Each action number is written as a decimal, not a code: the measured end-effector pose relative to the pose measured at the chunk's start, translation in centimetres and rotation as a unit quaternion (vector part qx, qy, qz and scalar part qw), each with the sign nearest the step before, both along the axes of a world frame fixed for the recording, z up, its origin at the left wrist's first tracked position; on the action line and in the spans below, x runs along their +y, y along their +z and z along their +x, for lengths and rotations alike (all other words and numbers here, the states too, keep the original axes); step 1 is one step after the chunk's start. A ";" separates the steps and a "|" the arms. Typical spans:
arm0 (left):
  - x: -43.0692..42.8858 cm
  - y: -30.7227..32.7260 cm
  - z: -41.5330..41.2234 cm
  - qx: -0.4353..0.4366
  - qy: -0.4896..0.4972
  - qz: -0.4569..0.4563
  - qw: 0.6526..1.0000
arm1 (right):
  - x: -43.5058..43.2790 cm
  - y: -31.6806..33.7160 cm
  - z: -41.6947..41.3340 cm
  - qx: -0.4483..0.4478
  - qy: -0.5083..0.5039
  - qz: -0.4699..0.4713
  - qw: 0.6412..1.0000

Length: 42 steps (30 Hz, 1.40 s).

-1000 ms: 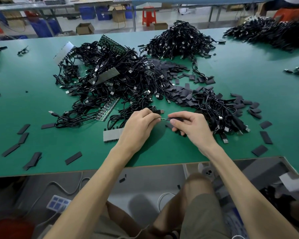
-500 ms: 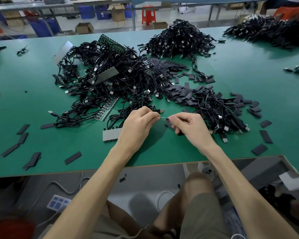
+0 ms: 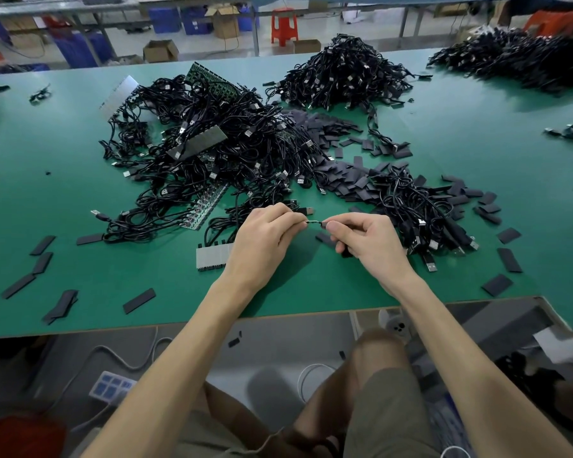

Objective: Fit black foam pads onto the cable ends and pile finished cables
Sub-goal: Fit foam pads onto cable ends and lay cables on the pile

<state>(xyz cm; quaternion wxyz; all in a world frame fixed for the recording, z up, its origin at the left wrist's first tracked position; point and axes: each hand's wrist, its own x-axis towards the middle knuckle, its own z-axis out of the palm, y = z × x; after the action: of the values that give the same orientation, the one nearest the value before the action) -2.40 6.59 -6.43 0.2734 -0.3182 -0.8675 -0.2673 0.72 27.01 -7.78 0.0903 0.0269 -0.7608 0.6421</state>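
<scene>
My left hand [image 3: 263, 239] pinches a black cable end, whose thin metal tip [image 3: 313, 222] pokes out toward my right hand [image 3: 369, 241]. My right hand pinches a black foam pad, mostly hidden under the fingers, right at that tip. Both hands hover just above the green table [image 3: 311, 285] near its front edge. Behind them lies a large tangle of black cables [image 3: 212, 160]. A spread of loose foam pads [image 3: 348, 180] sits to its right. A smaller cable bundle [image 3: 420, 213] lies beside my right hand.
A tall cable pile [image 3: 344, 74] stands at the back centre, another [image 3: 516, 61] at the back right. Stray pads [image 3: 40, 256] dot the front left and front right [image 3: 508, 259]. A grey comb-like strip [image 3: 212, 256] lies by my left wrist. Green circuit strips [image 3: 209, 203] poke from the tangle.
My right hand has shifted slightly up and in, bringing the pad closer to the cable tip. The left hand stays almost still.
</scene>
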 end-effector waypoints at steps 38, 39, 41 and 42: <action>-0.3 -0.5 -0.4 0.003 -0.020 -0.008 1.000 | -0.3 0.4 0.4 0.010 0.005 0.048 0.999; -0.3 -0.5 -0.4 0.004 -0.022 -0.006 1.000 | -0.4 0.5 0.4 0.008 0.011 0.060 0.998; -0.3 -0.5 -0.4 0.008 -0.029 -0.007 1.000 | -0.6 0.4 0.4 0.008 0.016 0.080 0.997; -0.3 -0.6 -0.4 0.010 -0.033 -0.010 0.999 | -0.6 0.4 0.4 0.011 0.014 0.088 0.996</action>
<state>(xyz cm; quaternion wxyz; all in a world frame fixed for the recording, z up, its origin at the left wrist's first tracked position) -2.81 6.29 -7.02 0.2698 -0.3523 -0.8564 -0.2639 1.11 26.39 -7.37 0.0873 0.0524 -0.8127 0.5737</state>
